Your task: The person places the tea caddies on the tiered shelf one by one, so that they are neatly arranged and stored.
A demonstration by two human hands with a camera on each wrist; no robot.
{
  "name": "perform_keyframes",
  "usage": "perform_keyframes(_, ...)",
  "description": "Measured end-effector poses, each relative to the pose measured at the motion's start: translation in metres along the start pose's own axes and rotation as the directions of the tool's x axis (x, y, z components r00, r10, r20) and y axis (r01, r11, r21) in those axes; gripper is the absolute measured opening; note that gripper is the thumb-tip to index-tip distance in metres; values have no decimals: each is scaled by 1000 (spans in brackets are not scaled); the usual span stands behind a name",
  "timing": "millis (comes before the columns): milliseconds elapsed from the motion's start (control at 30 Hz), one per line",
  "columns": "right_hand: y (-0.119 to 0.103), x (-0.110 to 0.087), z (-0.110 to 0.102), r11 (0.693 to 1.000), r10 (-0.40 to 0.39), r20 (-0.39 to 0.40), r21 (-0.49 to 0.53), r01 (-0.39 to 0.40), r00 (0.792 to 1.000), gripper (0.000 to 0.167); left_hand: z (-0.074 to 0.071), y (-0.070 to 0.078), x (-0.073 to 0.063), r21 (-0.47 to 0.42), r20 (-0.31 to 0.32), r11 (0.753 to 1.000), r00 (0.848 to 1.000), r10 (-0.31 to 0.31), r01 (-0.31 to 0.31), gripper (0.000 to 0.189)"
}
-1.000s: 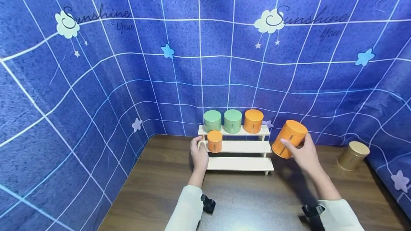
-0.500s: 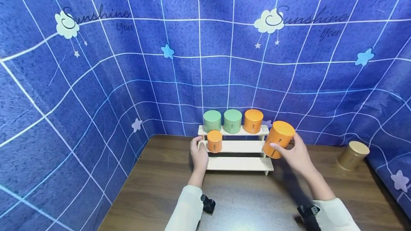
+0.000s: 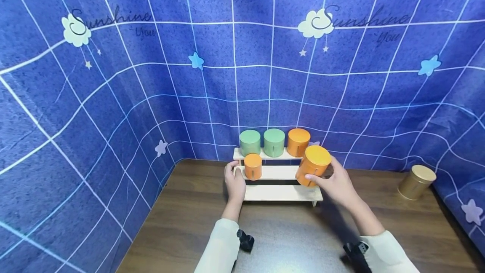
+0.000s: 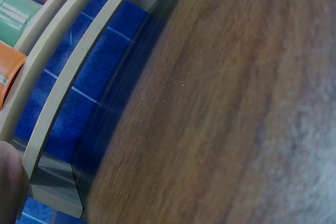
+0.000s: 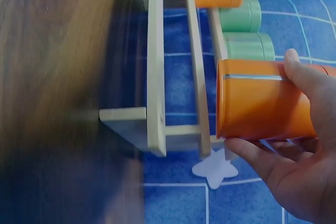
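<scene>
A pale wooden three-tier rack [image 3: 278, 193] stands on the table, and my left hand [image 3: 235, 183] grips its left end. In my right hand [image 3: 336, 185] is a large orange tin canister [image 3: 315, 167], pinched between thumb and fingers. It leans slightly in front of the middle tier's right part; the right wrist view shows its base [image 5: 220, 98] apart from the middle board. A small orange tin [image 3: 253, 168] sits at the left of the middle tier. Along the top tier are two green tins [image 3: 250, 143] and an orange tin [image 3: 297, 140].
A gold tin [image 3: 417, 182] stands on the brown wooden table [image 3: 182, 218] at the right. Blue cloth [image 3: 212, 108] with white lines, clouds and stars hangs behind and at both sides. The bottom tier lies in front, close to the table.
My right hand has carried the large orange canister left, from beside the rack to in front of its right part. My left hand has kept its place on the rack's left end.
</scene>
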State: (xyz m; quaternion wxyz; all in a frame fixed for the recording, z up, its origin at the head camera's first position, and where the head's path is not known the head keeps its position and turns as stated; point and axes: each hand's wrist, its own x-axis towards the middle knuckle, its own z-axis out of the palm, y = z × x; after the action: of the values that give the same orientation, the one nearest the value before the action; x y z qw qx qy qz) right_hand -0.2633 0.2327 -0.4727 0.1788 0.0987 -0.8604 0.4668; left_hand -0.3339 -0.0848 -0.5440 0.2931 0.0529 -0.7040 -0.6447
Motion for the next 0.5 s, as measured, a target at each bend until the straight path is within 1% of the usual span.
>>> perform_keyframes(100,-3,1,5,1000,-12,12,4,12,1000,90,0,1,1,-9,-6,1000,1000,-3,3,26)
perform_keyframes(233,-6,1,12,998,-27,33,62,25,999,92,0,1,1,-19,-9,1000,1000,-3,3,25)
perform_keyframes(333,-10,1,18,993,-21,53,114,15,998,94,0,0,0,-21,-5,1000,1000,-4,4,25)
perform_keyframes(500,-14,0,29,985,-9,63,174,-2,998,92,0,-1,0,-19,4,1000,1000,-7,7,26)
